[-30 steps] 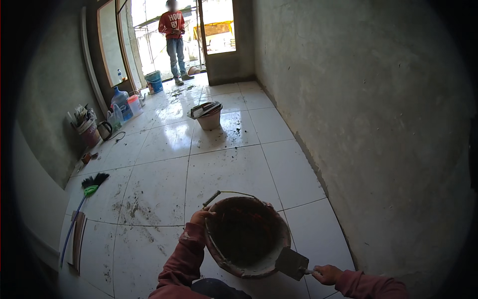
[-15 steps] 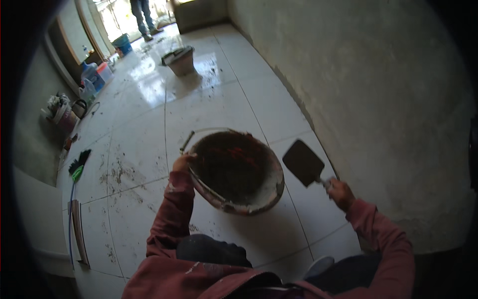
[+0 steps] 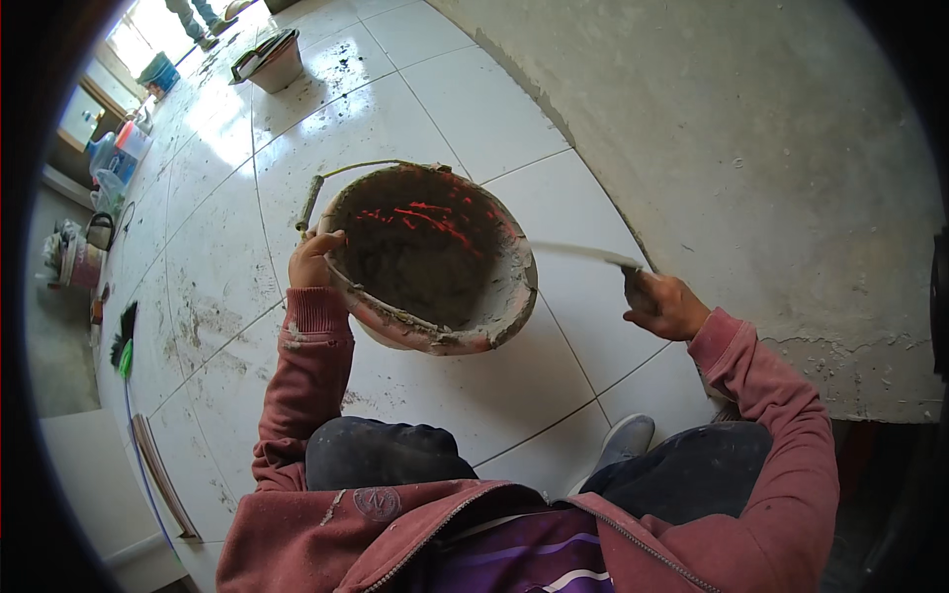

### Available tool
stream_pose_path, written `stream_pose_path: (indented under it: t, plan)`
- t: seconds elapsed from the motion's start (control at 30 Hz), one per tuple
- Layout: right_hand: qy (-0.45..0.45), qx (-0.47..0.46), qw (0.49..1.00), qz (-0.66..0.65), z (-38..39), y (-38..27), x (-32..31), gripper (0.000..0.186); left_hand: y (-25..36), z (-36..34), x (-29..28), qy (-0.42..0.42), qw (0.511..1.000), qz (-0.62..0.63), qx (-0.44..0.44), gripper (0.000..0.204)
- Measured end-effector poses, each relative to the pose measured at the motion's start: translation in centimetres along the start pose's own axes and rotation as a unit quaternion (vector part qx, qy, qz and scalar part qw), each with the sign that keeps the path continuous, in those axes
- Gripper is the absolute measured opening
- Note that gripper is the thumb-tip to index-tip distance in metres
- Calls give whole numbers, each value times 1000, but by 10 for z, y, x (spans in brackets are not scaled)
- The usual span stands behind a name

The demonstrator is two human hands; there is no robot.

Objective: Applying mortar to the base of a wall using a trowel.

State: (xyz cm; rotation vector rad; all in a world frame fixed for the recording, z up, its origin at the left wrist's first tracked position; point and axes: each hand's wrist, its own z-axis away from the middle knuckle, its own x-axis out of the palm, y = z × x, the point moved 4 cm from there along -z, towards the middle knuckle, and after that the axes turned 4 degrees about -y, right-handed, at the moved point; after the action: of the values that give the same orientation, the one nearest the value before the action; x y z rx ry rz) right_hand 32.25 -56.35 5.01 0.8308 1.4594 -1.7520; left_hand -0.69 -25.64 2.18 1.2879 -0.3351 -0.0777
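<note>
Two hands work over one bucket on a tiled floor (image 3: 445, 119), seen from above a crouching person in a red jacket. Nearest, the right hand (image 3: 664, 304) is closed around the handle of a trowel (image 3: 583, 254), its thin blade seen edge-on and reaching left, almost level, to the bucket's near-right rim. The long axis of the blade runs from the hand toward the bucket (image 3: 430, 262), which lies just to that hand's left. The left hand (image 3: 314, 259) is curled over the bucket's left rim, gripping it and holding it tipped so the mouth faces up toward the camera; grey mortar coats the inside, with red showing through. Both sleeves bend at the elbow, the left forearm rising straight to the rim, the right angled in from the wall (image 3: 751, 138) side. Farther off, toward the floor's far edge, a second bucket (image 3: 269, 61) stands well apart, and another person's legs (image 3: 203, 15) show by the doorway.
</note>
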Motion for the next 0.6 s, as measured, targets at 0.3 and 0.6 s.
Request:
stream_pose_path:
  t: [0.3, 0.6]
  plan:
    - [-46, -87, 976, 193, 4, 4, 23, 24, 3, -4, 3, -48, 999, -10, 8, 26]
    - [27, 69, 975, 208, 5, 30, 44, 25, 11, 20, 34, -105, 994, -2, 3, 37]
